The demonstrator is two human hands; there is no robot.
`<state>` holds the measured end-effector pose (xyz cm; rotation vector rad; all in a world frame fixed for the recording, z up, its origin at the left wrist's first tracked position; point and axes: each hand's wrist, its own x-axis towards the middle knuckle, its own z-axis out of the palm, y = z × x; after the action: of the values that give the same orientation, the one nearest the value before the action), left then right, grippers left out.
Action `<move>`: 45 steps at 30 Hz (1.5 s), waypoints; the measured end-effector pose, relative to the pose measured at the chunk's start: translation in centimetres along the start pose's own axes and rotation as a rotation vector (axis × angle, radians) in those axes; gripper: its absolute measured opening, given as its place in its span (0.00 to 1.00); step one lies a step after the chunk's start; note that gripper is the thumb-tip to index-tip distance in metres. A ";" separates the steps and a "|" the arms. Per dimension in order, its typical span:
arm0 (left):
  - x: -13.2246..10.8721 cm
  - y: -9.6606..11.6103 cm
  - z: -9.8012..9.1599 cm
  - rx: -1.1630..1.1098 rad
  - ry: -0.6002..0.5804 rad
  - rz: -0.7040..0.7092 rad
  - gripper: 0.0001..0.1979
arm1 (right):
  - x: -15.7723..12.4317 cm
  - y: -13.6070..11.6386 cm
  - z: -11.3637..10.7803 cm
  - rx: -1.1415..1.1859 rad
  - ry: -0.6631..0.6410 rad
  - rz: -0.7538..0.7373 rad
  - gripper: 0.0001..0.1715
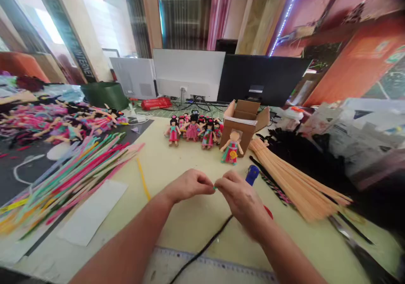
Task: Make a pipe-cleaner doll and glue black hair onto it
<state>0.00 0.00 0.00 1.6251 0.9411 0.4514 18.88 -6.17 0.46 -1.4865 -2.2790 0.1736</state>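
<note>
My left hand (193, 183) and my right hand (238, 191) meet above the middle of the table, both with fingers pinched. A tiny green piece (215, 187) shows between their fingertips; most of it is hidden, so its kind is unclear. Behind my right hand a tool's blue end (252, 174) sticks out, with a red part (268, 212) beside the wrist. A black cord (211, 241) runs from under that hand to the table's front. Farther back, a doll without hair (233, 148), in a green and red dress, leans against an open cardboard box (242, 126).
Several black-haired dolls (193, 128) stand behind my hands. Coloured pipe cleaners (82, 172) and a white sheet (93, 212) lie left, beyond a yellow strip (143, 178). At right are peach pipe cleaners (294, 178), scissors (354, 237) and a black pile (316, 157). A measuring tape (221, 263) crosses the front.
</note>
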 end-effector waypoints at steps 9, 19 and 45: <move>0.2 -0.3 1.1 -0.080 0.054 -0.005 0.12 | -0.3 0.5 0.2 0.092 0.101 -0.013 0.10; 1.4 -0.2 3.0 -0.519 0.321 0.031 0.09 | 0.1 0.1 1.1 0.200 0.305 0.105 0.11; 0.5 -0.6 0.5 -0.233 0.025 -0.064 0.15 | 0.3 0.6 0.4 0.141 0.139 -0.021 0.10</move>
<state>0.47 0.07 -0.76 1.3781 0.9209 0.5182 19.09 -5.62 -0.06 -1.3598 -2.1254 0.2136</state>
